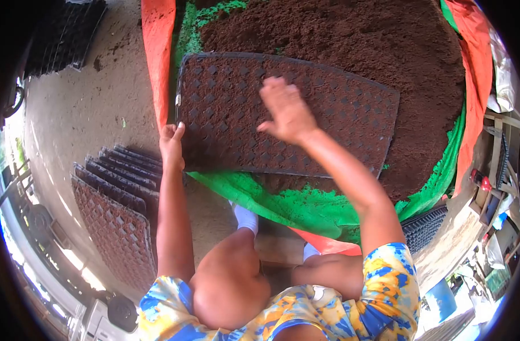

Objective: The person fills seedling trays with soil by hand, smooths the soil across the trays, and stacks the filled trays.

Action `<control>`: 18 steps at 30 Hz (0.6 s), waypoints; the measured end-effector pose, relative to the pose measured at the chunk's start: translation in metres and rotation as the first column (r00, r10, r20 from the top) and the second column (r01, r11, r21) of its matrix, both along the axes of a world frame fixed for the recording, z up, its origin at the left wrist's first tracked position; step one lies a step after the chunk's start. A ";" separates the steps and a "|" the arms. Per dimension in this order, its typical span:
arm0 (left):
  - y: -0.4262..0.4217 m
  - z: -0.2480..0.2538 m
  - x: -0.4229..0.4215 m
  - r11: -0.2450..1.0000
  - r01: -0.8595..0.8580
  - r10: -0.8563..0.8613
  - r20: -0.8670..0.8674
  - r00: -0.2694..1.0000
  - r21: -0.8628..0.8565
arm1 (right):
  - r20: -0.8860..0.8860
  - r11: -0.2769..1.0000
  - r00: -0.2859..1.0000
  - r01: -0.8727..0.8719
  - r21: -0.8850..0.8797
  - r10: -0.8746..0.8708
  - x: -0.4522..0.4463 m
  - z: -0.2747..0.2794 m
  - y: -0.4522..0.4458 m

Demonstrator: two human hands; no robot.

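Observation:
A black seedling tray (237,113) filled with dark brown soil lies in front of me, its cell dividers showing as small diamonds. My left hand (172,145) grips the tray's left edge, thumb on top. Over the tray's middle is my right hand (286,111), flat with its fingers stretched out and a little blurred. Whether its palm touches the soil I cannot tell. Behind and to the right of the tray spreads a heap of loose soil (351,34) on a green sheet (254,199).
Several soil-filled trays (115,227) stand stacked at the left on the concrete floor (101,113). More black trays (64,37) lie at the far left. Orange sheeting (156,51) borders the heap. Another black tray (425,227) rests at the right, near wooden boards (447,244).

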State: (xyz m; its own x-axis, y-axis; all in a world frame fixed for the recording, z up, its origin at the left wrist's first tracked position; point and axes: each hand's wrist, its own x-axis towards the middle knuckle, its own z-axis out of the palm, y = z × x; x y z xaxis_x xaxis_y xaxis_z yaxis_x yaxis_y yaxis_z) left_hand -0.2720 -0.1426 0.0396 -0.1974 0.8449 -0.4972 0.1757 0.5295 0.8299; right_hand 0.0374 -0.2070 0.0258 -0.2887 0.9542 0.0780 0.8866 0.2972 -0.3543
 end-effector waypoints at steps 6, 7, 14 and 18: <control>-0.002 0.011 0.008 0.999 -0.004 0.004 0.009 1.000 0.047 | 0.095 0.938 0.935 0.345 -0.038 -0.340 -0.042 -0.013 0.046; -0.003 0.014 0.008 0.998 0.004 -0.004 -0.003 1.000 0.055 | 0.170 0.906 0.892 0.422 0.027 -0.420 -0.021 -0.017 0.043; -0.003 0.002 0.001 0.999 0.032 -0.031 -0.019 0.999 0.029 | 0.425 0.276 0.259 0.961 -0.021 -0.867 0.204 0.029 -0.099; 0.001 0.013 0.010 0.993 0.093 -0.085 -0.112 0.990 0.066 | 0.397 0.351 0.267 0.923 0.155 -0.878 0.225 0.015 -0.202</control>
